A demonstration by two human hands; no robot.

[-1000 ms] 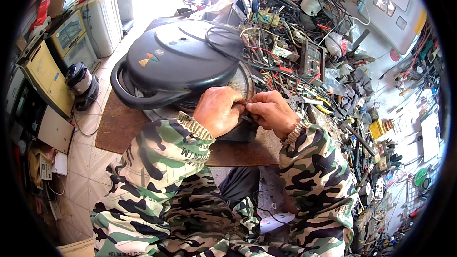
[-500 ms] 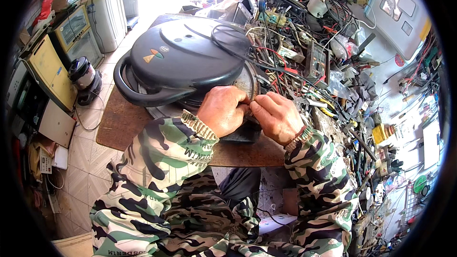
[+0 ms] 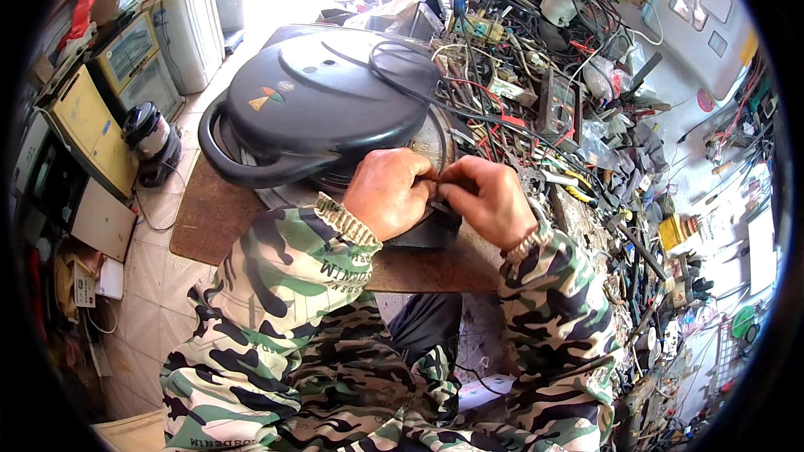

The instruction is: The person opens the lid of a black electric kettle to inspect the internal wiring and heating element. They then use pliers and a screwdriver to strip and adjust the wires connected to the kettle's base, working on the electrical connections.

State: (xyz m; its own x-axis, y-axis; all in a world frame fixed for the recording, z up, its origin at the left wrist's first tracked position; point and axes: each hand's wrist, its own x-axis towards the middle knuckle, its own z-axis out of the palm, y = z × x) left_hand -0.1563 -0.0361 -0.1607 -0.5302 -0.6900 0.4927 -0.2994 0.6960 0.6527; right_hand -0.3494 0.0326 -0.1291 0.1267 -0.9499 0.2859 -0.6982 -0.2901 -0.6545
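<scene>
A round black electric griddle (image 3: 335,92) with a closed lid and a loop handle on its left sits on a brown wooden board (image 3: 205,218). At its near right edge my left hand (image 3: 392,192) is closed in a pinch, its fingertips mostly hidden behind the hand. Just beside it, my right hand (image 3: 488,201) pinches with thumb and forefinger, the fingertips of both hands nearly meeting. Whatever small part lies between them is too small to make out. A thin dark line curves down the griddle's side toward the fingertips. A black cord (image 3: 402,88) loops over the lid's right side.
Tangled wires, circuit parts and tools (image 3: 536,92) crowd the bench right beside the griddle. Pliers with yellow-black handles (image 3: 578,192) lie near my right hand. On the tiled floor at left stands a pressure cooker (image 3: 149,138), by a row of old appliances (image 3: 92,121).
My right hand's fingers have shifted slightly, thumb and forefinger now showing a more open curl at the pinch. My left hand has barely moved, and the griddle stays in place.
</scene>
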